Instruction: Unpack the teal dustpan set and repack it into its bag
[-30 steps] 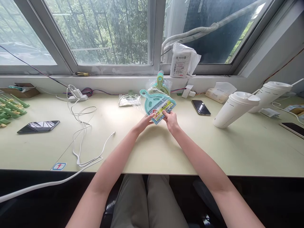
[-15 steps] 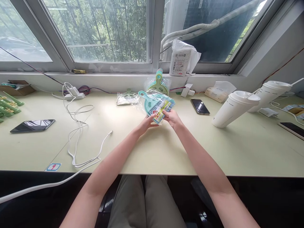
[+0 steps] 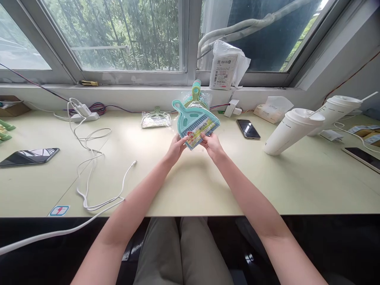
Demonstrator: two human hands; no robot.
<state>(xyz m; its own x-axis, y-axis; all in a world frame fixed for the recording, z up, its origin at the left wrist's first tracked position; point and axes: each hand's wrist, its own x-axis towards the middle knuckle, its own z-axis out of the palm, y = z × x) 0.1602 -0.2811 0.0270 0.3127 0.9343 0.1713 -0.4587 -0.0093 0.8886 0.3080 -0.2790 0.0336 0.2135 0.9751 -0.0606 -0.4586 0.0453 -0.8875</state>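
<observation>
A small turquoise dustpan [image 3: 186, 115] in clear plastic, with a striped part and a printed yellow label across its front, is held tilted above the table. My left hand [image 3: 175, 150] grips its lower left edge, thumb on the front. My right hand [image 3: 213, 146] pinches the lower right edge, thumb over the label. The fingers behind it are hidden. Just beyond stands a stack of green and turquoise dustpans [image 3: 196, 95] against the wall below the window. To its left lies a flat plastic-wrapped item with a green handle [image 3: 156, 119].
White cables [image 3: 92, 174] trail over the left side by a black tablet-like device [image 3: 29, 156]. On the right are a phone [image 3: 248, 129], a tissue pack [image 3: 273, 110] and two white lidded cups [image 3: 292, 132] with straws. A wrapped package [image 3: 224, 71] stands on the sill.
The dustpan has been raised and turned, so its label and front face me more fully. Both hands keep hold of its lower edge. My view has shifted slightly.
</observation>
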